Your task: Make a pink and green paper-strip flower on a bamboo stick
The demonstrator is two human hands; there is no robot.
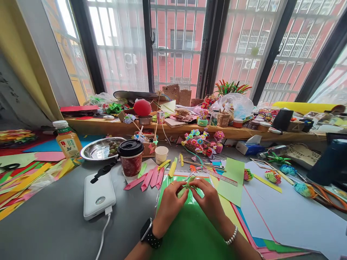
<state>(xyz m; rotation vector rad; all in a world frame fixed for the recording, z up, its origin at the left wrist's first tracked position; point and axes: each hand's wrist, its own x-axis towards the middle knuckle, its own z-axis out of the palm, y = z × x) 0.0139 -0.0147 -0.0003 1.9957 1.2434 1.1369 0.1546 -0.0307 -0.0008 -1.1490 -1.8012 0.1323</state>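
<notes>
My left hand (175, 196) and my right hand (204, 195) meet over a green sheet (189, 231) on the table. Between the fingertips of both is a small light-green folded paper piece (187, 185), partly hidden by the fingers. Each hand is closed in a pinch on it. Just beyond the hands lie scissors (193, 172) and a clear ruler (221, 177). Folded pink paper strips (148, 179) and a yellow paper strip (172, 167) rest to the left of them. A light-green paper sheet (231, 180) is to the right of my right hand.
At left stand a white power bank (99, 196) with a cable, a lidded cup (131, 160), a metal plate (93, 151) and a juice bottle (67, 141). A paper cup (162, 154) and paper flowers (199, 141) are farther back. White paper (292, 206) covers the right side.
</notes>
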